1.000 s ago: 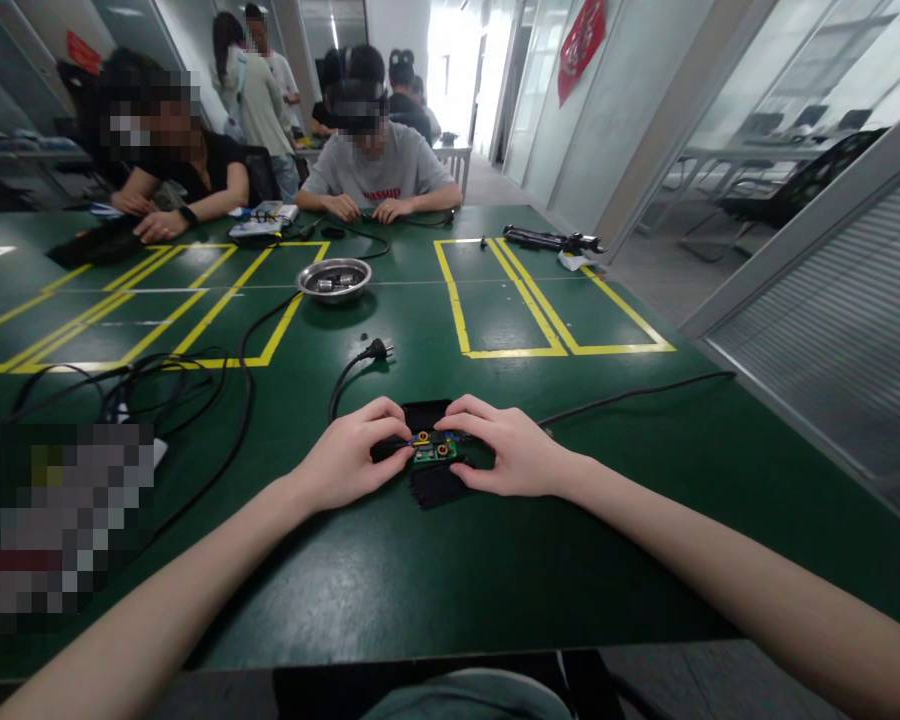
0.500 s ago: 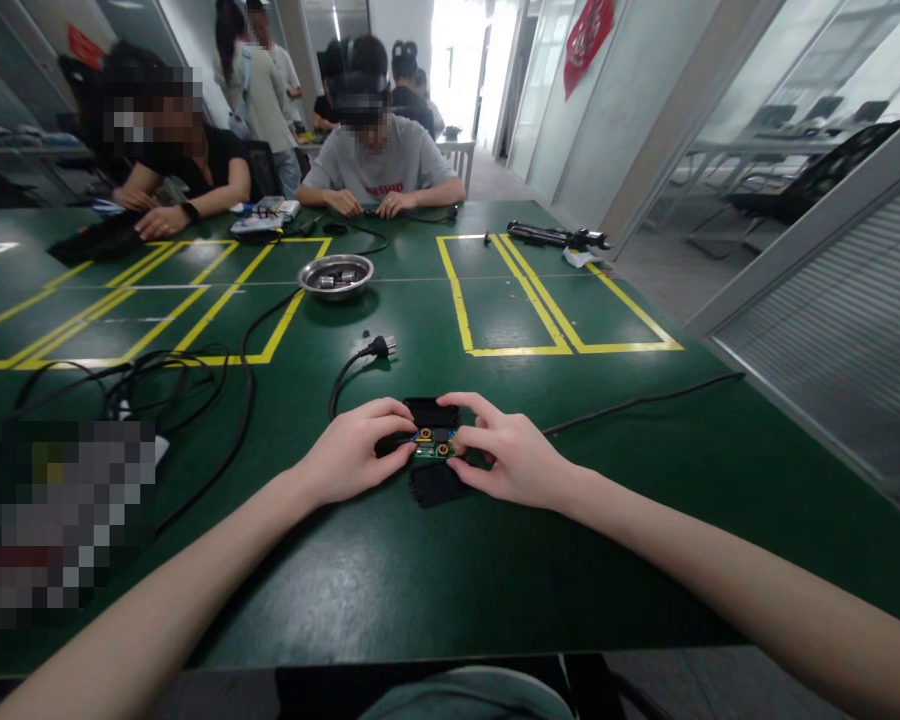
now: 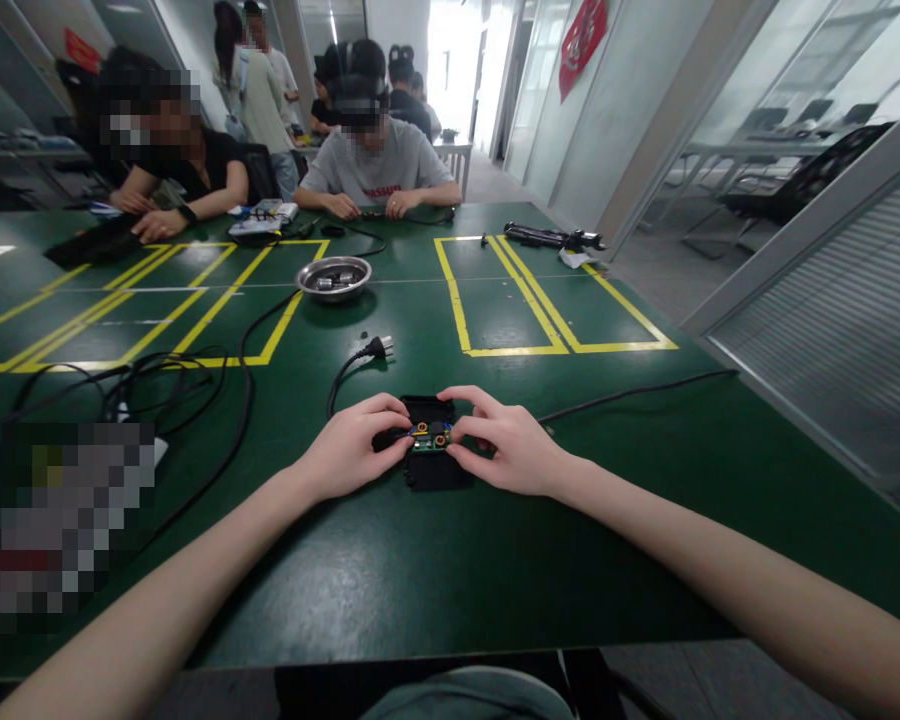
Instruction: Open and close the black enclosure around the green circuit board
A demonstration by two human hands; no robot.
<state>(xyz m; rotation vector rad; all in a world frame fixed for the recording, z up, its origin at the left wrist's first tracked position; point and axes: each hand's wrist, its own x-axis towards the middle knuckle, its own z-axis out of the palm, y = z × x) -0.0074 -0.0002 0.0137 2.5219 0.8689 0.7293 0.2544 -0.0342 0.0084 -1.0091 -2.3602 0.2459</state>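
A small green circuit board (image 3: pixel 430 441) with round copper-coloured coils lies between my hands, near the middle of the table. My left hand (image 3: pixel 356 447) is closed at its left end, thumb and fingertips pinching the edge where the wires meet it. From the other side, my right hand (image 3: pixel 514 447) grips the board's right end between thumb and finger, its index finger stretched to a black case half (image 3: pixel 426 408) behind the board. Another black case half (image 3: pixel 439 474) lies just in front of the board, close under my right thumb.
A black plug (image 3: pixel 379 348) on a cord lies beyond my left hand. Farther back stands a metal bowl (image 3: pixel 334 280) with metal parts. Coiled cables (image 3: pixel 131 385) lie left; a cord (image 3: pixel 637 395) runs right. Yellow tape (image 3: pixel 521 351) marks the table. Other people sit opposite.
The front case half has turned straighter and now sits closer against the board. Both hands stay at the board's ends, with only slight finger shifts.
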